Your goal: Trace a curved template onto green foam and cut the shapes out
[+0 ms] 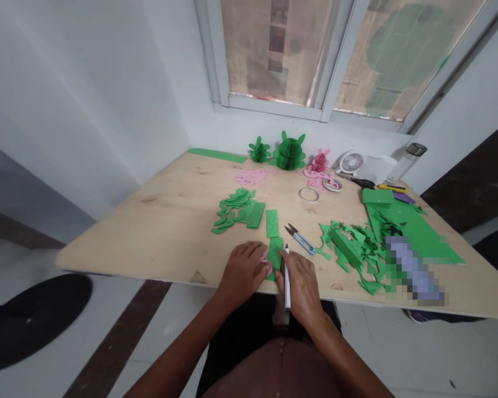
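Head view: where's the pen (288, 284)?
In the right hand (302, 279), gripped lengthwise, tip pointing away from the person.
And the left hand (244, 270)?
Open, palm down over pink paper (266, 262).

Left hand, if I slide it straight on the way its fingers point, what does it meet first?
Your left hand would likely meet the pink cutout at its fingers first, with the green strip just beyond; exact contact is unclear from this view.
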### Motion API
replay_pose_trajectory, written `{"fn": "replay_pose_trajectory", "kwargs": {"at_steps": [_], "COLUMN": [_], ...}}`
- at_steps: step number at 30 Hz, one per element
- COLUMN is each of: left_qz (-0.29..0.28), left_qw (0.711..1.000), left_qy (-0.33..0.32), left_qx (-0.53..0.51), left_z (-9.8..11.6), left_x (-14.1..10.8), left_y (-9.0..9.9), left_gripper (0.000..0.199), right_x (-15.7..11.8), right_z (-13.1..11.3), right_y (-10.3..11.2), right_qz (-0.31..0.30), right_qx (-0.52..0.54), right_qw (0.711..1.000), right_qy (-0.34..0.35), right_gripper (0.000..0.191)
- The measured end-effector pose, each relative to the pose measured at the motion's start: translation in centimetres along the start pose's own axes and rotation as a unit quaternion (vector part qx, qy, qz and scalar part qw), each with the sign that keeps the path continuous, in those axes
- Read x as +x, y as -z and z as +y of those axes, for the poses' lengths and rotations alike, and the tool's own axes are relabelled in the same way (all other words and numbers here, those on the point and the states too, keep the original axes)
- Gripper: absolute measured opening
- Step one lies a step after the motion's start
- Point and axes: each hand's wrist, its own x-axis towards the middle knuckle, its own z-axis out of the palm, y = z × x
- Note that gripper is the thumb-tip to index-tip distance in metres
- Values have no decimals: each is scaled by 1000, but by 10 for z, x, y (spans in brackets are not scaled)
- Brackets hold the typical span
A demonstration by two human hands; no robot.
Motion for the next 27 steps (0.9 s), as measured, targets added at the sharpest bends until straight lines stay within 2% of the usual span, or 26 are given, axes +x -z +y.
{"fn": "replay_pose_trajectory", "kwargs": {"at_steps": [5, 10, 15, 18, 22, 27], "left_qz": [-58, -39, -7, 25, 45, 21], "left_qw": [996, 998, 1000, 999, 996, 988], "left_qy": [-29, -13, 2, 23, 69, 121], "left_qx": [56, 49, 13, 11, 19, 90], "left_z": [-16, -35, -29, -26, -31, -43], "left_x": [4, 5, -5, -11, -12, 3], "left_y": [5, 13, 10, 9, 14, 21], "left_gripper": [39, 35, 32, 32, 25, 19], "right_x": [3, 9, 24, 30, 25, 12], "right_z": [0, 3, -4, -9, -9, -1], "right_y": [-1, -1, -6, -8, -4, 8], "right_qz": [-16, -14, -10, -32, -67, -75], "right_qx": [-22, -22, -3, -2, -8, 9], "right_qw": [1000, 1000, 1000, 999, 997, 995], "right_qy": [9, -5, -6, 11, 44, 72], "right_gripper": [40, 38, 37, 37, 37, 34]}}
